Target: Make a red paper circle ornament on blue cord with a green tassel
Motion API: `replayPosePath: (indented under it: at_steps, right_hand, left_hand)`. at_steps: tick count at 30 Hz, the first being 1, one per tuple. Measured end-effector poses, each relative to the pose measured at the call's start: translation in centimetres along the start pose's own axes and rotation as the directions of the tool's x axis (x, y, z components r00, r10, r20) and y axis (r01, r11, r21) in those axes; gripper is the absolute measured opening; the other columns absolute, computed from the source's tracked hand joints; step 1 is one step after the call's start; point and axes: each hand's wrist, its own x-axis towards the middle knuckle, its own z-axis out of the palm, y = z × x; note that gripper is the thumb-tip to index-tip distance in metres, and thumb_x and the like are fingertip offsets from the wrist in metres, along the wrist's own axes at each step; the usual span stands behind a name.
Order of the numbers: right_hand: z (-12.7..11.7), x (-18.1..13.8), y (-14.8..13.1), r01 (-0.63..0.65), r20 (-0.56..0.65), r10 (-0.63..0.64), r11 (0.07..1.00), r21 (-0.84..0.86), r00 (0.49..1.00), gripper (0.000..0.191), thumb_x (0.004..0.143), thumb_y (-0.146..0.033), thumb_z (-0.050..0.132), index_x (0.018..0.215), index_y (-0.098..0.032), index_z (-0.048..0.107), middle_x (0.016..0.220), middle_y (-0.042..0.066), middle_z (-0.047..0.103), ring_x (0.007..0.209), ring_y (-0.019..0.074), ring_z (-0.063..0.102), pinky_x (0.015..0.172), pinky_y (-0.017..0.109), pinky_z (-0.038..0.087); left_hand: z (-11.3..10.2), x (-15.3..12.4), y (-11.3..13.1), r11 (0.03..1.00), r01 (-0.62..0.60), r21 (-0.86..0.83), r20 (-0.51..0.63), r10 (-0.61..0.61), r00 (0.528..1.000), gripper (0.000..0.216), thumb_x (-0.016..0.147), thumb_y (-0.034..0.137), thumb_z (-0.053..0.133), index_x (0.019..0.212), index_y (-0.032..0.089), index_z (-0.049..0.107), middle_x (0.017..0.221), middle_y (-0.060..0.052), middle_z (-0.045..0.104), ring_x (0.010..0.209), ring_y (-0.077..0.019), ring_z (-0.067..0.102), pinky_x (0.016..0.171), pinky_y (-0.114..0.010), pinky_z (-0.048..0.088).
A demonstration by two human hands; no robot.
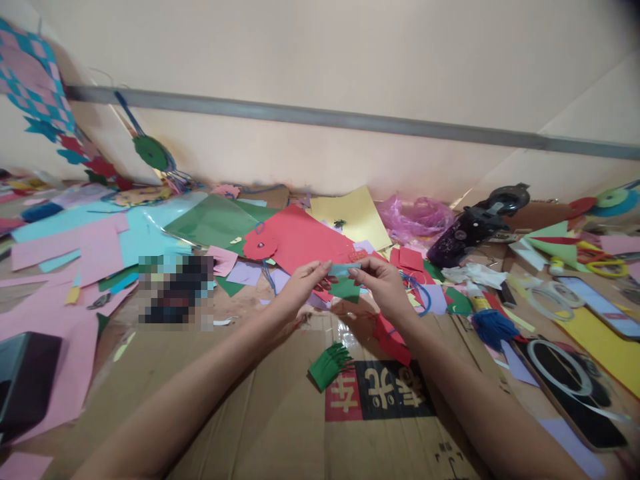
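Observation:
My left hand (303, 287) and my right hand (383, 283) are stretched out over a flattened cardboard sheet (260, 407). Both pinch a small green paper piece (346, 285) with a light blue strip (343, 269) along its top, held between them just above the cardboard. The fingers of each hand are closed on its ends. A fringed green paper piece (330, 364) lies on the cardboard nearer to me, under my hands.
Coloured paper sheets and scraps cover the floor: pink (75, 253), green (215, 220), red (300, 240), yellow (353, 213). At the right lie a black glue gun (470, 227), a glue bottle (477, 299), tape rolls (547, 297), scissors (600, 261), a phone (603, 307) and blue yarn (493, 327).

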Motion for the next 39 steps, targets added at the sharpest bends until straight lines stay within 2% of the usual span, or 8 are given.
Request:
replayPosePath:
  at_steps: [3,8,14,27,31,35,39]
  right_hand:
    - [0.2,-0.11,-0.06,-0.019,0.016,0.019,1.0,0.016,1.0,0.037,0.068,-0.052,0.079,0.067,-0.02,0.062,0.063,-0.001,0.057,0.062,0.0144,0.051,0.06,0.028,0.042]
    - [0.37,-0.08,0.18,-0.054,0.029,0.053,0.998,0.028,0.998,0.038,0.066,-0.052,0.081,0.071,-0.019,0.063,0.067,-0.001,0.06,0.064,0.0142,0.053,0.061,0.028,0.043]
    - [0.21,0.19,0.43,-0.068,0.052,0.067,0.997,0.019,0.996,0.043,0.065,-0.056,0.08,0.062,-0.018,0.06,0.061,-0.001,0.057,0.061,0.0137,0.051,0.06,0.028,0.042]
    - [0.27,0.1,0.23,-0.034,0.033,0.034,0.999,-0.022,0.999,0.037,0.069,-0.05,0.078,0.062,-0.019,0.058,0.06,-0.002,0.053,0.061,0.014,0.048,0.059,0.028,0.038]
    - [0.18,0.13,0.36,-0.038,0.03,0.039,0.999,-0.032,0.999,0.037,0.069,-0.049,0.078,0.063,-0.019,0.057,0.06,-0.002,0.053,0.06,0.0139,0.047,0.059,0.028,0.037]
    - [0.23,0.09,0.55,-0.029,0.027,0.03,0.998,-0.064,0.999,0.038,0.069,-0.05,0.078,0.064,-0.019,0.057,0.061,-0.002,0.052,0.06,0.0136,0.046,0.059,0.028,0.037]
    - [0.32,0.03,0.38,-0.017,0.057,0.02,0.998,-0.065,0.998,0.039,0.07,-0.053,0.077,0.065,-0.019,0.059,0.062,-0.002,0.053,0.06,0.0135,0.048,0.058,0.028,0.038]
  left_hand:
    - [0.01,0.12,-0.21,0.996,-0.05,0.069,0.018,0.049,0.999,0.043,0.069,0.058,0.075,0.075,0.017,0.066,0.073,-0.003,0.066,0.072,-0.0166,0.059,0.068,-0.028,0.045]
    - [0.09,0.15,-0.39,0.992,-0.088,0.09,-0.048,0.093,0.995,0.037,0.07,0.051,0.074,0.064,0.018,0.06,0.063,-0.001,0.061,0.064,-0.0143,0.055,0.062,-0.027,0.042]
    - [0.07,0.27,-0.47,0.993,-0.072,0.097,-0.054,0.078,0.996,0.033,0.069,0.047,0.075,0.064,0.018,0.06,0.062,-0.001,0.061,0.063,-0.0139,0.054,0.061,-0.026,0.042]
    - [0.12,0.26,-0.76,0.996,-0.05,0.072,-0.05,0.054,0.997,0.024,0.07,0.036,0.073,0.064,0.017,0.06,0.064,-0.001,0.062,0.064,-0.0138,0.054,0.064,-0.027,0.041]
    - [0.06,0.18,-0.53,0.997,-0.023,0.073,-0.037,0.026,0.999,0.027,0.068,0.039,0.076,0.065,0.017,0.06,0.064,-0.001,0.062,0.063,-0.0131,0.053,0.061,-0.026,0.04]
    - [0.13,-0.03,-0.26,0.996,0.018,0.083,0.017,-0.019,1.0,0.037,0.07,0.052,0.072,0.068,0.016,0.062,0.066,-0.002,0.063,0.061,-0.0132,0.054,0.055,-0.025,0.038]
    - [0.19,0.14,-0.52,0.994,-0.024,0.104,0.016,0.022,1.0,0.038,0.067,0.052,0.073,0.065,0.016,0.061,0.063,-0.001,0.062,0.06,-0.0129,0.053,0.058,-0.026,0.04]
